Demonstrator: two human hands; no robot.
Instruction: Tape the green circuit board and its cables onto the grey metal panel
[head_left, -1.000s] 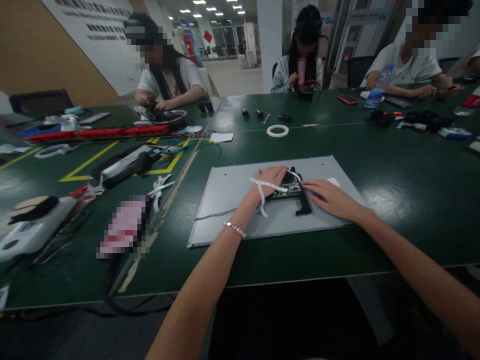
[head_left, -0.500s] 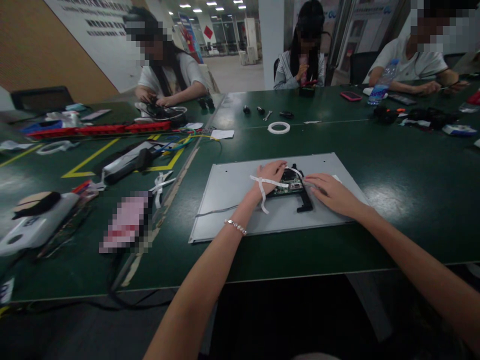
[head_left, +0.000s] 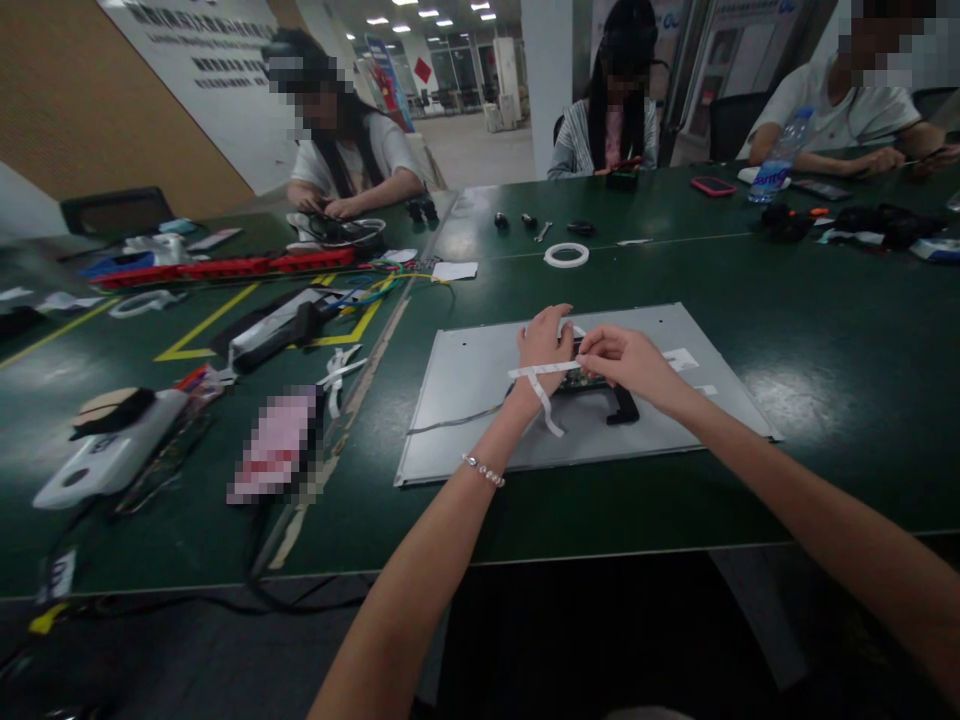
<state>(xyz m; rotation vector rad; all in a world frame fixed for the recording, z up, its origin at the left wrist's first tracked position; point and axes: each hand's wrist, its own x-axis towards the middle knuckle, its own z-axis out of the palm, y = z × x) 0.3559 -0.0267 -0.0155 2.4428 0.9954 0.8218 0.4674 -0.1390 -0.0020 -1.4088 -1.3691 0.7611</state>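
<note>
Right hand (head_left: pixel 628 357): fingertips pinched on one end of a white tape strip (head_left: pixel 546 370), which crosses the left hand (head_left: pixel 541 348). Left hand: laid over the circuit board (head_left: pixel 579 379); I cannot tell whether it grips. Board: on a grey panel (head_left: pixel 465 395), atop my worktop (head_left: pixel 540 520). Beyond: one tape roll (head_left: pixel 567 247).

White tape (head_left: pixel 553 368), grey panel (head_left: pixel 466 385)
</note>
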